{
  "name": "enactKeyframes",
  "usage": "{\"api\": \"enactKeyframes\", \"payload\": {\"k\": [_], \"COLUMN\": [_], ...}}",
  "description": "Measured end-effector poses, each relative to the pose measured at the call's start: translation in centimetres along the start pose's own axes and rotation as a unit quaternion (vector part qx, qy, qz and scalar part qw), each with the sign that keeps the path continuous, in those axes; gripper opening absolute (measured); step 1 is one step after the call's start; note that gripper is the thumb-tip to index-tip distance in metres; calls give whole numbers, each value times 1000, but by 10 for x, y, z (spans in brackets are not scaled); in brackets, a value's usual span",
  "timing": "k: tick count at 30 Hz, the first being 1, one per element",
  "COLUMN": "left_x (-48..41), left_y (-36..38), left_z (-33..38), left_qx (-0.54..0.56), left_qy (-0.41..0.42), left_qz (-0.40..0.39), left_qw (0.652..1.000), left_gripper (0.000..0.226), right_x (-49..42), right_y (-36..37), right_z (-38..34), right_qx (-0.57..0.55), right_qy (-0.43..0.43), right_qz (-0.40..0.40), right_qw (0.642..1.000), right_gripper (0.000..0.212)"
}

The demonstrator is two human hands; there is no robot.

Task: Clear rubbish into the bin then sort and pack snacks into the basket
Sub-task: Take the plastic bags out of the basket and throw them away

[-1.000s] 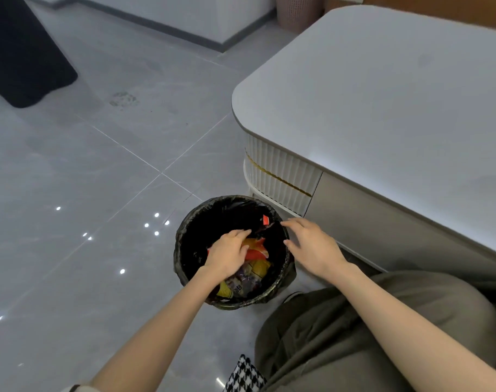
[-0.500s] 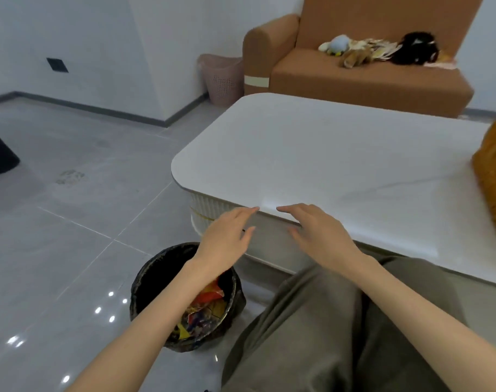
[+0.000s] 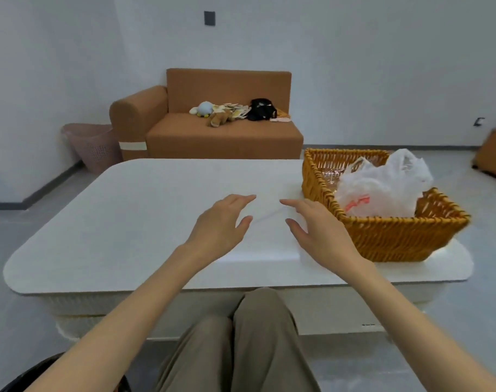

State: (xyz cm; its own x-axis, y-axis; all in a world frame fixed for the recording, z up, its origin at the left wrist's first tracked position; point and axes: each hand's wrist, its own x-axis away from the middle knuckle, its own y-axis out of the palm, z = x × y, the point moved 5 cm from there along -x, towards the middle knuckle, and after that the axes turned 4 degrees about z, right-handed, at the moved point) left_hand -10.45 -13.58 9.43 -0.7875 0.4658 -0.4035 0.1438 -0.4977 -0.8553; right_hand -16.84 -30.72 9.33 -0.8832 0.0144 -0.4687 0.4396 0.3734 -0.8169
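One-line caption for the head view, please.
Open, empty left hand and right hand hover above the white table beside a wicker basket holding a plastic bag.

just right of the right hand (image 3: 320,230) the basket (image 3: 388,239) is a honey-orange weave, and the bag (image 3: 382,190) in it is milky white with a red print. under the left hand (image 3: 221,224) and the right alike the table top (image 3: 128,222) is plain white, and behind the wrists the trousers (image 3: 241,349) are olive-khaki. far beyond both hands the sofa (image 3: 227,137) is rust brown, the hamper (image 3: 94,148) beside it dusty pink.
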Motion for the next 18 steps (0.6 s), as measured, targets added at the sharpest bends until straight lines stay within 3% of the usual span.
{"api": "enactKeyframes", "payload": {"k": [6, 9, 13, 18], "left_x": [-60, -84, -106, -111], "left_y": [44, 76, 116, 143], "left_z": [72, 96, 109, 103], "left_qx": [37, 46, 10, -9], "left_qy": [55, 71, 90, 74], "left_qz": [-45, -85, -150, -216], "left_qw": [997, 993, 985, 974], "left_gripper": [48, 52, 60, 71], "right_x": [-7, -15, -28, -50], "right_y": [-56, -67, -59, -38], "right_z": [78, 124, 184, 223], "right_qx": [43, 133, 254, 260], "right_qy": [63, 107, 187, 246], "right_qz": [78, 92, 1, -79], "right_qw": [994, 981, 949, 930], "right_gripper": [38, 43, 61, 87]}}
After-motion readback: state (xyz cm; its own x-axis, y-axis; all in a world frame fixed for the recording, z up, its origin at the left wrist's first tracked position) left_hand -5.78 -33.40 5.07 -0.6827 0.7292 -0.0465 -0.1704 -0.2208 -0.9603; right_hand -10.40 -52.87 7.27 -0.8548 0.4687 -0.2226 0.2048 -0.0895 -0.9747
